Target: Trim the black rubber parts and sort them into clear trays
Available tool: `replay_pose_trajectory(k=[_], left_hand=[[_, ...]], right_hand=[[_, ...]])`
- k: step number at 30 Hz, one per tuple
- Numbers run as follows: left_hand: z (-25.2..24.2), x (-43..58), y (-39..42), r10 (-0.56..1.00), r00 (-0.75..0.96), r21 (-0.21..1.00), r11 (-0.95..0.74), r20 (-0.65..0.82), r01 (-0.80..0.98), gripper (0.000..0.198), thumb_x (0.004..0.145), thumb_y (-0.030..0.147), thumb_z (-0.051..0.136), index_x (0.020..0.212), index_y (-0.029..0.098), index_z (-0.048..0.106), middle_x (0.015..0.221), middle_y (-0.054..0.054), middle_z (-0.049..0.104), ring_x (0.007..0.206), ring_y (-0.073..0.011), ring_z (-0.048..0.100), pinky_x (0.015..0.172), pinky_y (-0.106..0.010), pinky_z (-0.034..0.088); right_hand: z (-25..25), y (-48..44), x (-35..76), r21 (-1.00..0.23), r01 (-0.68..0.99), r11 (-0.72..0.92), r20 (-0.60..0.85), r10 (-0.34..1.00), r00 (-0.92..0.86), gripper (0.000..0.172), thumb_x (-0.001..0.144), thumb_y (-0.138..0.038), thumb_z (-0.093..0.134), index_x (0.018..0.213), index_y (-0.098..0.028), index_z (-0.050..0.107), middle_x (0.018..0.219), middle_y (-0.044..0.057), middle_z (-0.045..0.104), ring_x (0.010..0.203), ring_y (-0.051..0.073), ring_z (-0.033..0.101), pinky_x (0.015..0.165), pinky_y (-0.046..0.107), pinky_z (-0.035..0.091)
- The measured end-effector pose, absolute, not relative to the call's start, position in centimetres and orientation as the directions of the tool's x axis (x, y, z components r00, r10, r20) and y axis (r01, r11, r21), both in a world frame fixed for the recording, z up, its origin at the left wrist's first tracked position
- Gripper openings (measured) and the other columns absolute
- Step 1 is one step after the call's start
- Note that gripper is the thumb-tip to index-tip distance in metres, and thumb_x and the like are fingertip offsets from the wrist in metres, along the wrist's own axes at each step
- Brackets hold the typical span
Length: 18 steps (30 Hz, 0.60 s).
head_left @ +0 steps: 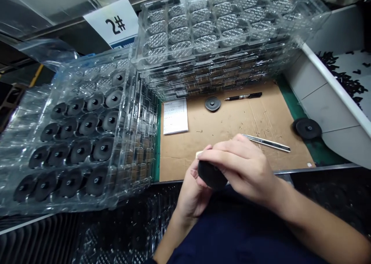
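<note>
Low in front of my body, both hands are on one black round disc (pixel 211 177), tilted on its edge. My left hand (pixel 193 190) grips it from the left and below, with its fingers partly hidden behind it. My right hand (pixel 246 165) curls over the disc's top, fingers closed against its upper edge. A small cream-coloured bit (pixel 198 154) shows at the fingertips; I cannot make out what it is. Beyond my right hand, a slim cutter knife (pixel 268 143) lies on the cardboard sheet (pixel 179 156).
A clear tray (pixel 116 171) of similar discs tops a stack on the left. Clear trays (pixel 203 53) are stacked behind. On the cardboard are a paper slip (pixel 175 116), a disc (pixel 212 104) and a pen (pixel 243 96). Right: another disc (pixel 307 128), a white-rimmed bin (pixel 333 77) with small black pieces (pixel 344 77).
</note>
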<state>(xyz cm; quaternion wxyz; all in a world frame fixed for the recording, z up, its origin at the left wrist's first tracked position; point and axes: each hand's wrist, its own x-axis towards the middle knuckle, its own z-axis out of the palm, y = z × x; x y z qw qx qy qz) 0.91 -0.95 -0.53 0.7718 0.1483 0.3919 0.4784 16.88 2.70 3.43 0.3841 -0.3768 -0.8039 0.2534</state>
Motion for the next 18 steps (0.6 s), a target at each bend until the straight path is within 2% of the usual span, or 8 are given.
replay_pose_trajectory(k=[2,4,7,10,12,15,18], left_hand=[[-0.1,0.8,-0.8,0.859,0.261,0.6,0.497,-0.44,-0.626,0.067,0.055,0.041,0.082,0.117,0.025,0.061,0.117,-0.004,0.065,0.109,-0.0219,0.058,0.094,-0.028,0.043],[0.4,0.7,-0.9,0.867,0.276,0.599,0.489,-0.415,-0.634,0.065,0.057,0.039,0.082,0.117,0.025,0.061,0.12,-0.006,0.064,0.111,-0.0229,0.057,0.096,-0.03,0.042],[1.1,0.8,-1.2,0.866,0.3,0.573,0.491,-0.399,-0.656,0.063,0.06,0.037,0.081,0.118,0.025,0.059,0.122,-0.007,0.062,0.109,-0.0261,0.059,0.097,-0.037,0.044],[1.5,1.1,-1.4,0.852,0.318,0.543,0.513,-0.416,-0.665,0.064,0.06,0.038,0.08,0.119,0.026,0.058,0.124,-0.008,0.061,0.11,-0.0279,0.059,0.098,-0.039,0.043],[1.7,1.1,-1.4,0.841,0.317,0.538,0.528,-0.438,-0.657,0.062,0.062,0.038,0.079,0.119,0.026,0.057,0.124,-0.008,0.06,0.112,-0.0279,0.058,0.098,-0.038,0.042],[1.8,1.1,-1.3,0.825,0.334,0.529,0.553,-0.456,-0.644,0.062,0.062,0.037,0.08,0.118,0.027,0.057,0.125,-0.008,0.06,0.112,-0.0282,0.058,0.098,-0.038,0.042],[1.4,1.2,-1.4,0.819,0.361,0.508,0.564,-0.447,-0.651,0.064,0.059,0.04,0.081,0.118,0.027,0.058,0.121,-0.008,0.062,0.108,-0.029,0.06,0.098,-0.04,0.043]], right_hand=[[3.4,1.9,17.5,-0.749,0.456,0.48,0.335,0.869,-0.364,0.026,0.089,-0.012,0.051,0.111,-0.022,0.06,0.101,0.0,0.068,0.083,0.011,0.06,0.075,0.029,0.039],[3.3,0.9,18.7,-0.823,0.473,0.313,0.161,0.928,-0.335,0.027,0.088,-0.013,0.052,0.111,-0.026,0.061,0.1,-0.002,0.068,0.081,0.01,0.06,0.072,0.027,0.041],[2.8,-0.2,20.5,-0.926,0.373,0.057,-0.061,0.953,-0.297,0.022,0.088,-0.022,0.056,0.105,-0.033,0.064,0.102,-0.005,0.068,0.088,0.011,0.062,0.072,0.022,0.046],[1.9,-0.7,21.4,-0.952,0.291,-0.093,-0.161,0.962,-0.219,0.017,0.087,-0.029,0.057,0.1,-0.034,0.066,0.102,-0.006,0.069,0.096,0.013,0.063,0.075,0.019,0.049],[1.4,-0.7,21.5,-0.949,0.283,-0.139,-0.192,0.967,-0.17,0.016,0.086,-0.031,0.058,0.1,-0.033,0.067,0.101,-0.005,0.069,0.094,0.014,0.064,0.071,0.019,0.05],[1.2,-0.8,21.3,-0.947,0.299,-0.114,-0.151,0.983,-0.105,0.017,0.087,-0.03,0.058,0.101,-0.033,0.067,0.1,-0.004,0.069,0.091,0.014,0.064,0.069,0.02,0.05],[2.0,-0.5,20.5,-0.926,0.373,0.047,0.047,0.999,-0.01,0.023,0.087,-0.022,0.057,0.106,-0.032,0.065,0.105,-0.003,0.067,0.095,0.016,0.062,0.071,0.024,0.048]])
